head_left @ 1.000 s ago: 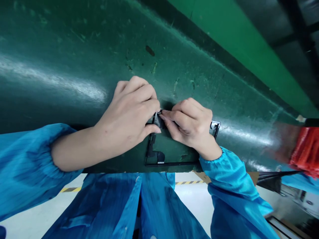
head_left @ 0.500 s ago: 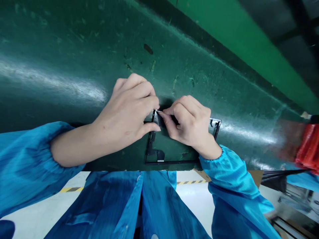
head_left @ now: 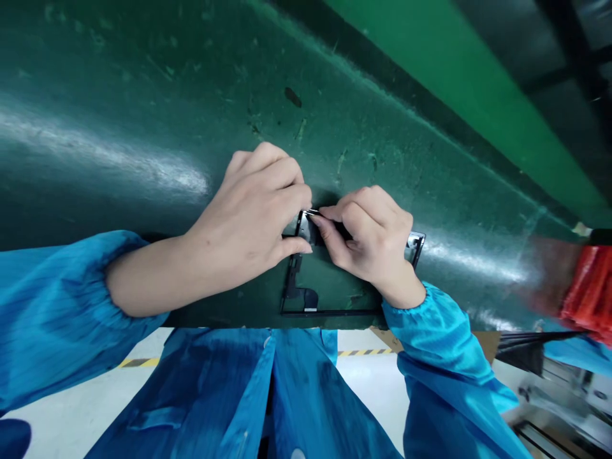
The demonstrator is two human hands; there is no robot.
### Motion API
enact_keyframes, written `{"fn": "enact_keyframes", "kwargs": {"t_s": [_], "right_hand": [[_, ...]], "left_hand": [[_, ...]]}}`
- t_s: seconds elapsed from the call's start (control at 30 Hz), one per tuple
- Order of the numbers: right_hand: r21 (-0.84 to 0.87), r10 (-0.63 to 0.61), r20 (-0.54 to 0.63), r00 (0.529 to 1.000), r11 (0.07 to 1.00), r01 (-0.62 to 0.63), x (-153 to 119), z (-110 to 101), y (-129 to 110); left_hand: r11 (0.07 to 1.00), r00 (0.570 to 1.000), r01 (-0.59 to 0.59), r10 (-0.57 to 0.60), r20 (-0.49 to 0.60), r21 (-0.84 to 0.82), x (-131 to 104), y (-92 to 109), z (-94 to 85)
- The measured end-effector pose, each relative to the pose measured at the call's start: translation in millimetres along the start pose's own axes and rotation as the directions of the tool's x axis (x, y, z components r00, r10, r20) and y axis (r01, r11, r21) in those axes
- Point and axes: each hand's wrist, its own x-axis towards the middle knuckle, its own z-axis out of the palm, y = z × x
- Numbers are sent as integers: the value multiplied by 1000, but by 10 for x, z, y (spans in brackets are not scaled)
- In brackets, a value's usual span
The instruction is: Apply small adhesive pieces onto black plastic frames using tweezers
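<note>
Head view, left to right: first the left hand (head_left: 261, 210), with fingers curled down at the upper left corner of a slim black frame (head_left: 291, 280) and thumb partly apart over the left side (gripping or merely steadying, cannot tell). Seems, as a judgement, to be at fine fingertip work on that corner; probably calls next for holding the corner still while working along the edge. As for the frame, seems to lie flat on the green bench (head_left: 205, 108), close to the near edge. Looks thin and open-centred, with a dark rounded tab (head_left: 310, 298) at lower left. Farther right, the right hand (head_left: 370, 233), with thumb and forefinger pinched nearly together on the top bar, partly hiding it.
</note>
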Motion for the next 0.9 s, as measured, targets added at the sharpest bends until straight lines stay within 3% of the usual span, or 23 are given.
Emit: {"fn": "enact_keyframes", "kwargs": {"t_s": [0.17,0.33,0.67,0.9], "right_hand": [[-6,-17,31,999,1000,17,15,-23,-12],[-28,-40,54,998,999,42,4,-64,15],[-36,-119,56,991,992,121,-15,-82,98],[-19,-91,20,996,996,91,3,-67,47]], "left_hand": [[998,1000,12,-13,-23,-56,8,-8,31],[1000,999,-4,4,-53,6,15,14,44],[1000,999,0,0,-32,-22,25,29,24],[1000,1000,20,-20,1,-22,36,47,-6]]}}
